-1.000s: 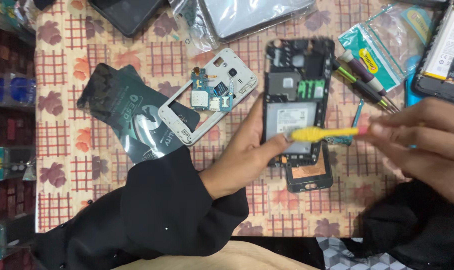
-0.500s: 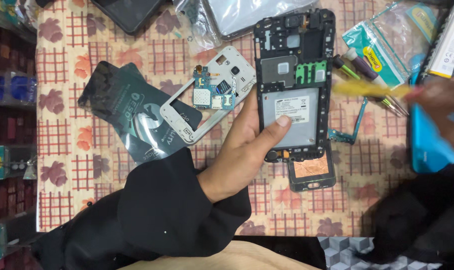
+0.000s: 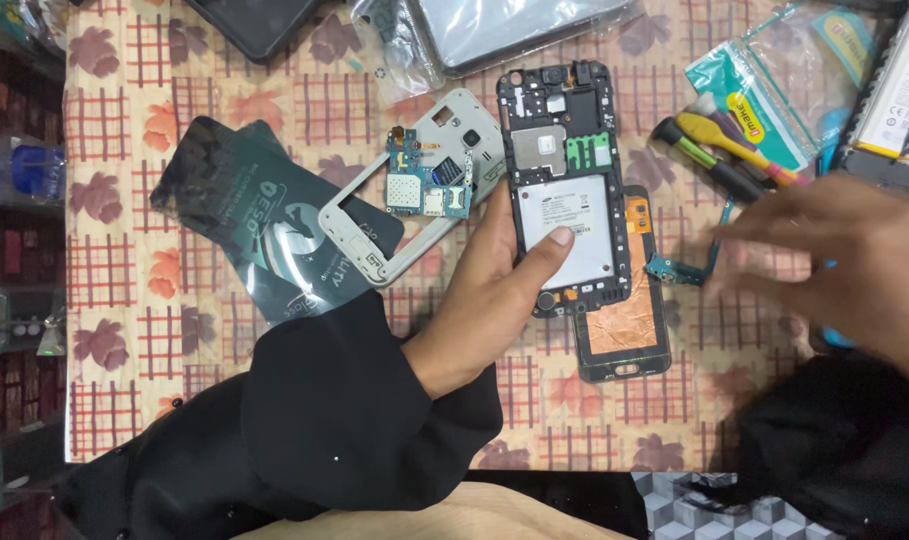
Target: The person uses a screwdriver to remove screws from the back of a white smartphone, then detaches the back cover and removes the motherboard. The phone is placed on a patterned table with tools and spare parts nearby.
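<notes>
My left hand point(image 3: 495, 290) grips an opened black phone body point(image 3: 565, 170) by its lower half, thumb pressed on the white battery label. The phone is lifted over a separate screen part with a copper-coloured back point(image 3: 625, 330) lying on the cloth. My right hand point(image 3: 855, 270) is blurred, fingers spread and holding nothing, hovering at the right just past a small teal flex cable point(image 3: 690, 268). A yellow-handled tool point(image 3: 725, 140) lies among dark screwdrivers above that hand.
A white phone frame point(image 3: 375, 250) with a teal circuit board point(image 3: 425, 185) rests on a dark foil packet point(image 3: 265, 230) at left. A teal-edged plastic bag point(image 3: 775, 90), a battery point(image 3: 900, 100) and a bagged grey panel point(image 3: 515, 25) line the far edge.
My right hand held a yellow tool over the phone, then swung right; now it is empty and lower. My left hand has tilted and raised the phone body slightly.
</notes>
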